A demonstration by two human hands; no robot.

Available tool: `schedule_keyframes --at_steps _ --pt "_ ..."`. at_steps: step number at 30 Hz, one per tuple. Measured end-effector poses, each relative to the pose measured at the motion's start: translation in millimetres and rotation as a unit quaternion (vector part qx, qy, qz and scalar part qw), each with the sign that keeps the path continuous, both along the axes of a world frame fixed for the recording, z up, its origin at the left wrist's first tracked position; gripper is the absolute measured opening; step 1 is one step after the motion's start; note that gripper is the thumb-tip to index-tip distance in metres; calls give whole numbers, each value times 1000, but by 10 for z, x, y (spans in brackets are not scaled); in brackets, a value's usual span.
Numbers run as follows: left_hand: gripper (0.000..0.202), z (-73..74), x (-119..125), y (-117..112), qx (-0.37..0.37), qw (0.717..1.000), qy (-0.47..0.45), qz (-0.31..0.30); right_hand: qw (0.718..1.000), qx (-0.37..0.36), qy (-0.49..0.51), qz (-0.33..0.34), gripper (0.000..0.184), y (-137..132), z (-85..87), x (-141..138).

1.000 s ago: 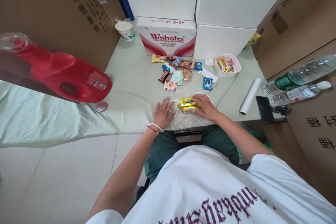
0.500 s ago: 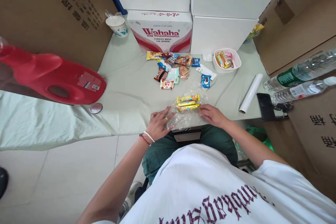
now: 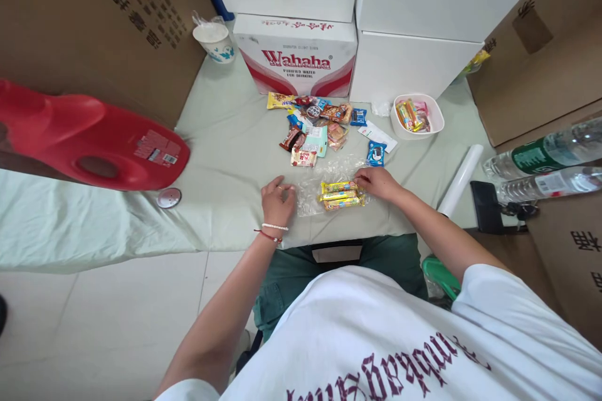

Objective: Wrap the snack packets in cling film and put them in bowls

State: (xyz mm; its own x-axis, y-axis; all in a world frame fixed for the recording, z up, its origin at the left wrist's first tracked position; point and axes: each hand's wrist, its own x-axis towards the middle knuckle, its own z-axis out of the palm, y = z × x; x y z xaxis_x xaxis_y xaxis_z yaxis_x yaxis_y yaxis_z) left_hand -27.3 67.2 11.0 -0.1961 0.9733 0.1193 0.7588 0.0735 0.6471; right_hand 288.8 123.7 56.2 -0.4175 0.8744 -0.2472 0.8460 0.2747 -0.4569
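Note:
Three yellow snack bars (image 3: 342, 195) lie stacked on a sheet of clear plastic wrap (image 3: 315, 191) on the pale green tablecloth (image 3: 226, 156). My left hand (image 3: 277, 202) rests at the wrap's left edge with its fingers curled down on the film. My right hand (image 3: 379, 182) is at the upper right corner of the bars, its fingers pinched on the wrap there. Beyond the bars lies a loose pile of small snack packets (image 3: 317, 128).
A white bowl (image 3: 435, 114) of sweets stands at the back right, a white roll (image 3: 461, 178) and a phone (image 3: 485, 207) to the right. A Wahaha box (image 3: 296, 53), white boxes, a paper cup (image 3: 214, 41), a red jug (image 3: 89, 138) and water bottles (image 3: 540, 153) surround the cloth.
The wrap's near part has been folded up over the bars. My right hand moved from the near right edge to the far right corner. My left hand curled at the left edge.

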Motion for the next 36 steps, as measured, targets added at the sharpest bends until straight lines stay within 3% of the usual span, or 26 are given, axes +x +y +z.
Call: schedule_keyframes --at_steps 4,6,7,9,11,12,14,18,20,22,26,29,32,34,36 --pt "23 160 23 -261 144 979 32 142 997 16 -60 -38 29 12 -53 -53" --pt "19 192 54 -537 209 966 51 145 996 22 -76 -39 30 2 -62 -76" --pt "16 191 86 -691 231 965 60 105 996 24 -82 -36 30 -2 -64 -86" --pt "11 171 196 -967 250 964 87 -42 995 27 -90 -30 30 -9 -66 -102" --pt "16 158 357 -1120 223 949 107 -194 995 30 -93 -27 30 -13 -68 -110" --pt "20 160 441 -1132 197 944 110 -241 995 31 -95 -26 29 -15 -69 -112" --pt "27 181 574 -1033 134 952 101 -254 995 34 -94 -24 29 -23 -71 -110" --pt "32 206 603 -583 21 996 41 -73 996 28 -83 -24 29 -55 -73 -97" --pt "36 179 547 -368 -16 1000 19 7 996 25 -79 -27 30 -72 -77 -93" --pt "36 144 504 -198 -29 999 20 38 996 26 -80 -29 30 -84 -82 -97" --pt "64 157 527 23 -38 999 32 -22 995 29 -92 -28 30 -93 -81 -126" --pt "66 268 635 101 -81 992 45 -90 994 31 -98 -24 30 -99 -77 -144" --pt "79 378 781 112 -89 986 75 -119 994 32 -99 -28 30 -106 -80 -152" --pt "69 394 845 115 -85 985 90 -123 994 31 -102 -33 30 -109 -82 -155" --pt "35 342 821 148 -88 988 84 -98 993 31 -106 -34 31 -111 -81 -158"
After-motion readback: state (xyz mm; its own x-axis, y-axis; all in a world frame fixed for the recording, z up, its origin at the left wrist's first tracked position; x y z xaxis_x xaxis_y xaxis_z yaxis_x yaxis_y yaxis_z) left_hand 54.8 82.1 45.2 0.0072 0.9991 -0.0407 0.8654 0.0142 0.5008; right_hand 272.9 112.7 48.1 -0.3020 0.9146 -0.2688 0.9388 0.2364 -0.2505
